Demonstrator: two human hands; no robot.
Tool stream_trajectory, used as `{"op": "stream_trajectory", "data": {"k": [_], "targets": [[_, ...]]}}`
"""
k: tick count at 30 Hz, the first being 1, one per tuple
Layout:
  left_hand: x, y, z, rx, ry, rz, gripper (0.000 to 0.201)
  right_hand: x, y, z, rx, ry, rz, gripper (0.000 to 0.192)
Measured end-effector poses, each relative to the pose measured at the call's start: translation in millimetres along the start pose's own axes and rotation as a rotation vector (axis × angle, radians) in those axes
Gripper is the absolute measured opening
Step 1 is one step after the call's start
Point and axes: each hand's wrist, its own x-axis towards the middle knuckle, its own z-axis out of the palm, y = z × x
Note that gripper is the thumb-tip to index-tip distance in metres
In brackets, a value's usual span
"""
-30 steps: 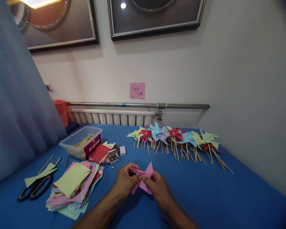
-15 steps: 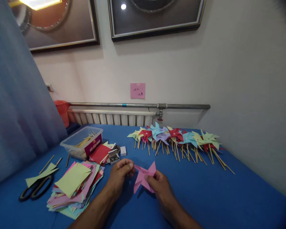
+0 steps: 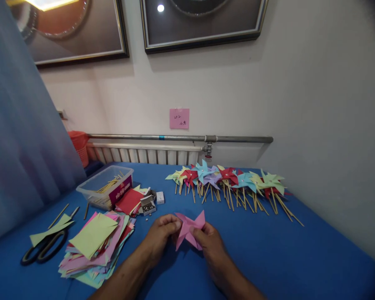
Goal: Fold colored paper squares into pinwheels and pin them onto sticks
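We see the pink paper pinwheel (image 3: 190,229) just above the blue bench (image 3: 268,254), caught between both hands, the left hand (image 3: 161,233) pinching its left edge, the right hand (image 3: 208,241) pinching its lower right fold, beside the paper stack (image 3: 93,246).

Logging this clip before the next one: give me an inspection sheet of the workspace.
Surface: blue table.
Job's things: pink paper, partly folded into points, above the table.
Clutter: paper stack, scissors, clear tub with sticks, small boxes, row of pinwheels.
Hands: left hand and right hand both pinch the pink paper.
Cables: nothing seen.
Surroundings: wall note, pipe, radiator, curtain, two framed pictures.
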Motion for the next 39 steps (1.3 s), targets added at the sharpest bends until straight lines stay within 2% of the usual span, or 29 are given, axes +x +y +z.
{"op": "stream_trajectory", "data": {"k": [3, 5, 9, 11, 13, 15, 17, 22, 28, 39], "targets": [[5, 1, -5.2, 0.096, 0.083, 0.023, 0.030, -2, -5, 1, 0.061, -0.001, 0.023, 0.041], [7, 5, -13.7, 0.254, 0.167, 0.067, 0.026, -5, -7, 2, 0.049, 0.005, 0.015, 0.037], [7, 24, -44.0, 0.832, 0.349, 0.272, 0.018, -12, -15, 4, 0.032, 0.006, 0.029, 0.028], [4, 37, -61.4, 1.113, 0.440, 0.256, 0.016, -15, -21, 4, 0.063, -0.005, 0.069, 0.027], [2, 48, -76.6, 1.258, 0.496, 0.179, 0.018, -17, -27, 4, 0.109, -0.013, 0.118, 0.027], [1, 54, -87.9, 1.345, 0.478, 0.114, 0.019, -17, -31, 3, 0.136, -0.013, 0.144, 0.028], [1, 56, -94.7, 1.393, 0.407, 0.070, 0.019, -16, -32, 2, 0.141, -0.016, 0.149, 0.029], [2, 52, -91.7, 1.524, 0.263, 0.029, 0.023, -14, -27, 2, 0.116, -0.034, 0.137, 0.029], [-1, 53, -78.4, 1.711, 0.259, -0.033, 0.028, -16, -27, 2, 0.114, -0.028, 0.126, 0.027], [7, 42, -79.7, 1.766, 0.268, -0.086, 0.030, -17, -29, 3, 0.116, -0.022, 0.124, 0.026]]}}
